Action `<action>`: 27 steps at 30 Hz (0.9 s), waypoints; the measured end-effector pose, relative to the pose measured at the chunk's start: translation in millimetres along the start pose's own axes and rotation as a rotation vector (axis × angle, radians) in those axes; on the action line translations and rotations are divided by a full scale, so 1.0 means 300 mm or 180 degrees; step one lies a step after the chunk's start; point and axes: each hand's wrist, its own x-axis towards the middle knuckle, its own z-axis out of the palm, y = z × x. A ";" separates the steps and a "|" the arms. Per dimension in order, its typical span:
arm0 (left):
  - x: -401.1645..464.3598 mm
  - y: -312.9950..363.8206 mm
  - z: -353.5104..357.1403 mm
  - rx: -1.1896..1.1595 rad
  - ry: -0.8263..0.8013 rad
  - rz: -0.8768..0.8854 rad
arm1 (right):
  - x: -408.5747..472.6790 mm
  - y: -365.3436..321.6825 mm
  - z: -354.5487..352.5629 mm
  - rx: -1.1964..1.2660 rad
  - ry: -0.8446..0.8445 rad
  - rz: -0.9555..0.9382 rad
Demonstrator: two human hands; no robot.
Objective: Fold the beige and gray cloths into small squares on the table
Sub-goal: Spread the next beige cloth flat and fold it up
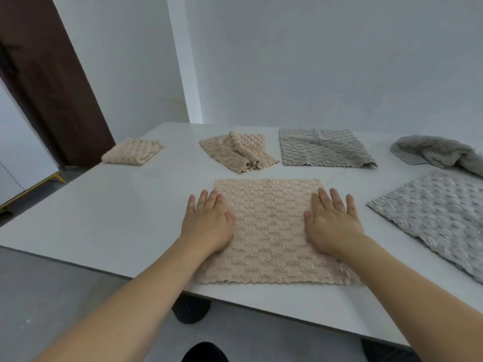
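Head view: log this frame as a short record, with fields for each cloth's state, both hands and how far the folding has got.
cloth in work: flat beige cloth, spread at the table's near edge
left hand: flat on its left side, no grip
right hand: flat on its right side, no grip
folded: small beige square, far left
crumpled: beige cloth; gray cloth, far right
flat gray cloths: one far centre, one right
progress: one square done

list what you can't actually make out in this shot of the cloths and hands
1. Head view: the flat gray cloth runs off the right edge, so its full shape is unknown.
2. The crumpled gray cloth is cut off there too.
3. Beige cloth: the parts under the left hand and right hand are hidden.
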 end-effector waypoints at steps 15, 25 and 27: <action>-0.134 0.087 0.057 -0.0216 -0.0167 0.0546 | -0.080 -0.048 0.061 0.0341 -0.0089 -0.0511; -0.131 -0.092 -0.031 -0.0042 -0.0161 0.0096 | -0.078 0.079 -0.003 0.0200 -0.0115 -0.0140; -0.085 -0.042 -0.062 -0.0313 0.0073 0.0166 | -0.033 0.034 -0.027 0.0284 0.0012 -0.0270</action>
